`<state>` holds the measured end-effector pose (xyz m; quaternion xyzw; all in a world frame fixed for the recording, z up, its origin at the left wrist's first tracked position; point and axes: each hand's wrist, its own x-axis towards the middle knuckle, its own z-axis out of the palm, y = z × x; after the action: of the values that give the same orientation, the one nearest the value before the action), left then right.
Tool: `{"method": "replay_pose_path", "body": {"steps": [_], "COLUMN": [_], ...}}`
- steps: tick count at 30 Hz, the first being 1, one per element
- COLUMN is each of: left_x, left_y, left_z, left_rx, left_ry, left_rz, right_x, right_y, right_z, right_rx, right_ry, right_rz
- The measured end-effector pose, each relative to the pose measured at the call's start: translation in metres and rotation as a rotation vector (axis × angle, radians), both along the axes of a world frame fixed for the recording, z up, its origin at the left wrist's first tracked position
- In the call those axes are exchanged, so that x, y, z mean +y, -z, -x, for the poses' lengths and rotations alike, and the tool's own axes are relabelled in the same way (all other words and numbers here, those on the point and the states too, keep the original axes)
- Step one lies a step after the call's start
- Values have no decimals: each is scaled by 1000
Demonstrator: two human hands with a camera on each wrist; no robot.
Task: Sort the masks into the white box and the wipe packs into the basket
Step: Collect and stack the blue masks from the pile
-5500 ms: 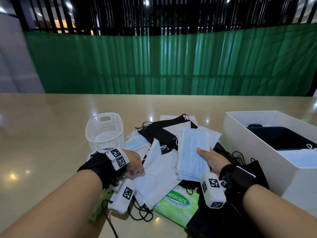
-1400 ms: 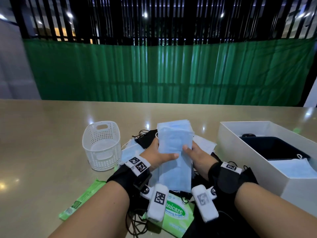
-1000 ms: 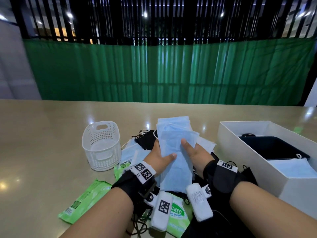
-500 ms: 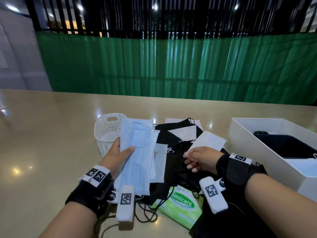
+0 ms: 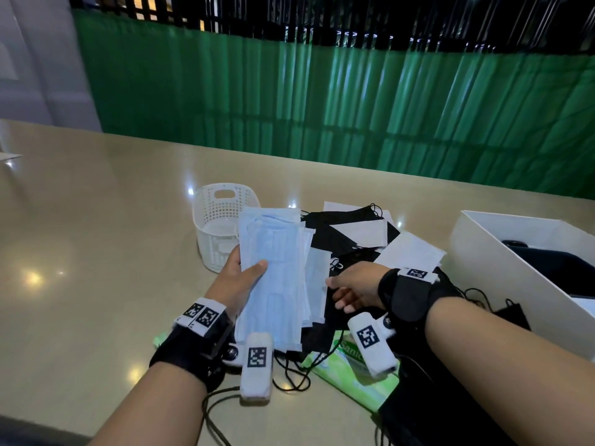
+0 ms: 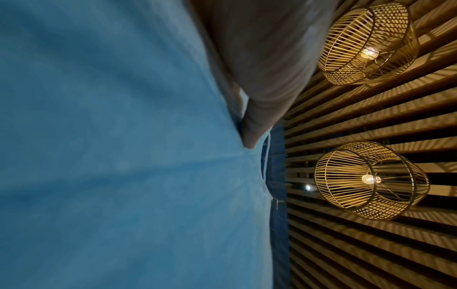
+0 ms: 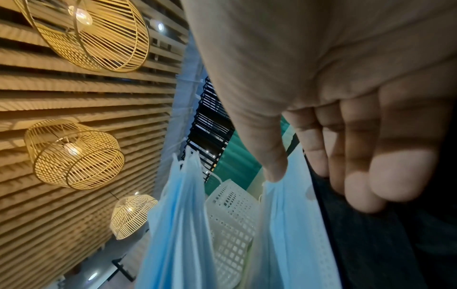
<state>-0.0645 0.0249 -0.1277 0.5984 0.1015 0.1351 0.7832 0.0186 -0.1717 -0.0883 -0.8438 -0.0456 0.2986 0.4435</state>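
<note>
Beige table (image 5: pixel 96 252) before green curtain: left hand (image 5: pixel 235 284) grips blue mask stack (image 5: pixel 273 300); right hand (image 5: pixel 357 284) pinches another mask (image 5: pixel 317 278). Square the edges, then carry all to white box (image 5: pixel 499 262).

The left hand (image 5: pixel 236 281) grips a stack of blue masks (image 5: pixel 273 284) in front of the basket (image 5: pixel 219 220), while the right hand (image 5: pixel 357 284) pinches a loose mask (image 5: pixel 317 284) beside it.

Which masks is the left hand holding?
The light blue stack, gripped by the left hand in front of the basket; the black masks and white masks lie on the table.
</note>
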Motion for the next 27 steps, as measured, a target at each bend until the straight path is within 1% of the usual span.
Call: {"method": "replay_pose_path", "body": {"steps": [3,9,12,14,16,18,21,23,25,26,27], "left_x": [1,2,2,3,4,4,-3,-12,-22,-26,-28], "left_y": [2,6,6,6,7,5,0,-1,2,5,10], "left_z": [0,-2,-2,-1,-2,-4,-9,-15,-19,-21,-23], "left_rx": [1,15,22,39,73,124,148,140,163,196,227], "left_ry": [7,3,0,-11,-16,0,76,110,128,115,106], "left_rz": [6,-1,-16,-31,-48,-58,-18,41,91,89,47], "right_x": [8,21,19,11,-2,-18,-44,-56,-62,-63,-63], "right_y": [2,4,1,-3,-10,-20,-39,-52,-65,-71,-75], "right_z": [-4,-3,-2,-2,-3,-3,-3,-4,-1,2,5], "right_rx": [-1,-67,-88,-62,-47,-85,-186,-220,-190,-161,-136], "right_ry": [3,-37,-66,-27,79,203,324,355,336,318,293], "right_rz": [29,189,156,2,-231,-407,-566,-675,-819,-881,-922]}}
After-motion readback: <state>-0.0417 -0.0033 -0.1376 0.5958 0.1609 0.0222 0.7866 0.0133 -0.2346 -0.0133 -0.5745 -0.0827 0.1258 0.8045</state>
